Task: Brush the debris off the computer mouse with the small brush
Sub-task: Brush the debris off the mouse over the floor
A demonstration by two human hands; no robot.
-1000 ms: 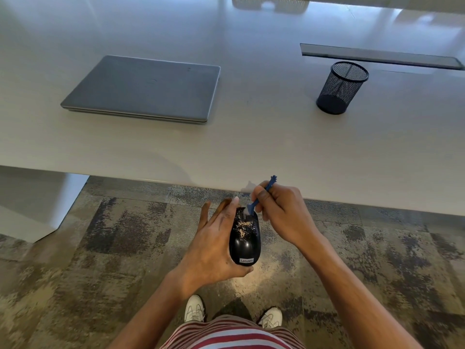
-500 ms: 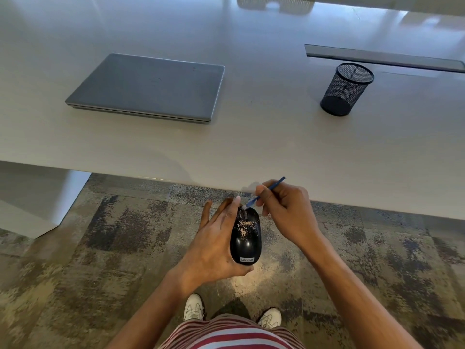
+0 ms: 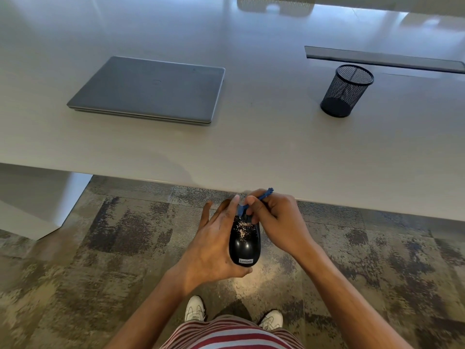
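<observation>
A black computer mouse (image 3: 244,245) with pale debris speckled over its front half is held off the table, above the carpet, in my left hand (image 3: 214,245). My right hand (image 3: 275,220) pinches a small blue brush (image 3: 254,202). The brush's head rests at the mouse's front end, beside my left fingertip, and its handle tip sticks up to the right. My right fingers hide the middle of the brush.
A grey table (image 3: 251,152) spans the view ahead, its near edge just beyond my hands. On it lie a closed grey laptop (image 3: 151,90) at left and a black mesh pen cup (image 3: 347,90) at right. Patterned carpet (image 3: 100,248) lies below.
My right hand has drawn closer to the mouse and the brush head has moved onto its front end. The handle has tilted lower. My left hand keeps its hold.
</observation>
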